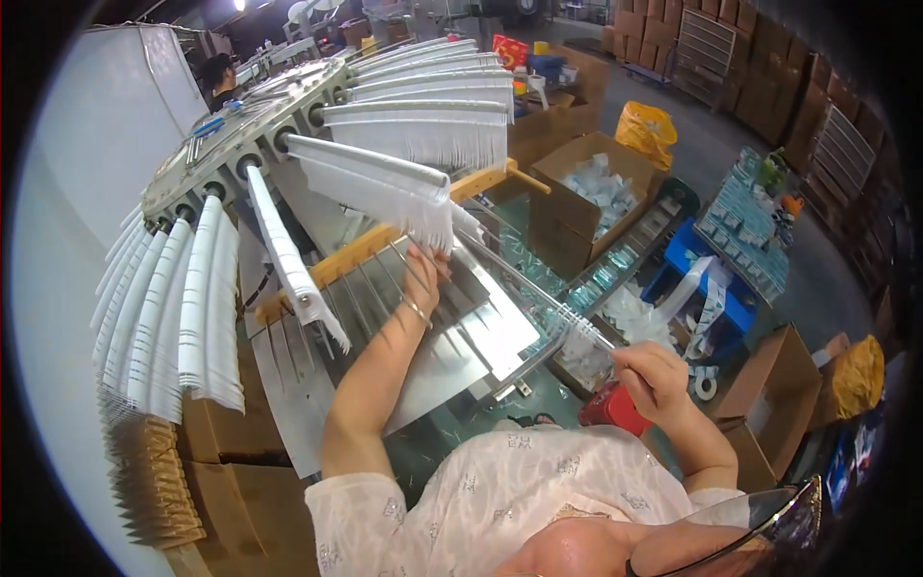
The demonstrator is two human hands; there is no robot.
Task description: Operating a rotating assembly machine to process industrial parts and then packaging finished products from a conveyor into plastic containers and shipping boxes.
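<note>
My right hand (656, 382) is closed around the near end of a thin metal rod (524, 279). Several small white loops (575, 323) sit bunched along that rod, close to the hand. My left hand (425, 273) reaches up to the lower edge of a hanging row of thin white strips (380, 188). Its fingers are bent together at the strips and partly covered by them. That row hangs from one arm of a round machine (173, 178), whose other arms carry similar white rows. A wooden bar with metal pins (361, 252) lies just beyond my left hand.
Below my arms is a shiny metal plate (490, 332). An open cardboard box (562, 207) of clear packets stands at the right, near a blue crate (716, 308) and a red container (615, 409). Brown cartons (236, 500) are at lower left. A person (221, 82) is behind the machine.
</note>
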